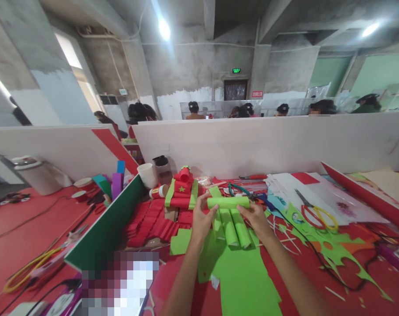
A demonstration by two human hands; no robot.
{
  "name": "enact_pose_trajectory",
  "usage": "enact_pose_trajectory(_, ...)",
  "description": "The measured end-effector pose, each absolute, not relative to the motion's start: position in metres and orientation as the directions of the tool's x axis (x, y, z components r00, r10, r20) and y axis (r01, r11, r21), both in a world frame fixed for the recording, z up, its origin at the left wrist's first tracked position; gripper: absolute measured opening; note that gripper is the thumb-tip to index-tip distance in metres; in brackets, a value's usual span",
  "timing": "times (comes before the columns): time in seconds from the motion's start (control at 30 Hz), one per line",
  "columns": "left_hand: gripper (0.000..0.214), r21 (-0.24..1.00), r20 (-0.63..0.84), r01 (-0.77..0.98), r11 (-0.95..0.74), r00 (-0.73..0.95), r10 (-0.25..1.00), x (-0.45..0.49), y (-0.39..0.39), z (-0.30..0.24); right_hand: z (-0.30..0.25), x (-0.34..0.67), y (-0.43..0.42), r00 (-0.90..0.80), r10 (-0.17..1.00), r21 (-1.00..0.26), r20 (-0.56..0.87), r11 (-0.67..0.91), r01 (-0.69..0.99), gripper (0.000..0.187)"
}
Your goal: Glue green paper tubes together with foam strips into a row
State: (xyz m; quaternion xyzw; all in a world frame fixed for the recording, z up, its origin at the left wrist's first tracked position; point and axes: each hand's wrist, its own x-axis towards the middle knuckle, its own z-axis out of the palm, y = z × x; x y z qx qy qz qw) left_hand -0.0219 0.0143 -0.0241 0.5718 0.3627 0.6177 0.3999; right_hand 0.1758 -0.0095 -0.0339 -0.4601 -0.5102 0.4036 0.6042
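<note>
Green roll (228, 202) (crosswise) between hands (202, 216) (256, 216)

bare hands (203, 215), slender fingers (202, 201); slim forearms (187, 263) bare as far as view shows

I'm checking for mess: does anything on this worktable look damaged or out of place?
A green sheet right of the right hand looks odd: ragged edges and holes, probably cut out with the nearby scissors. I see no spill.
</note>
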Motion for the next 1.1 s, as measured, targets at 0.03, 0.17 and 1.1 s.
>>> enact_pose_trajectory(0.03,0.049,0.906,0.415,-0.080,-0.415,-0.022,0.910,-0.0219,0.0140,-0.0238,-0.0333,0.1758,-0.0099,0.138,0.956,-0.965,0.259,0.261,0.002,0.038)
enact_pose_trajectory(0.17,0.047,0.910,0.408,-0.081,-0.407,0.001,0.913,-0.0218,0.0133,-0.0229,-0.0308,0.1768,-0.0110,0.116,0.948,-0.955,0.297,0.292,0.056,0.037)
enact_pose_trajectory(1.1,0.044,0.917,0.378,-0.075,-0.391,-0.148,0.914,-0.0276,0.0178,-0.0237,-0.0348,0.1796,-0.0071,0.220,0.939,-0.964,0.266,0.263,0.043,0.040)
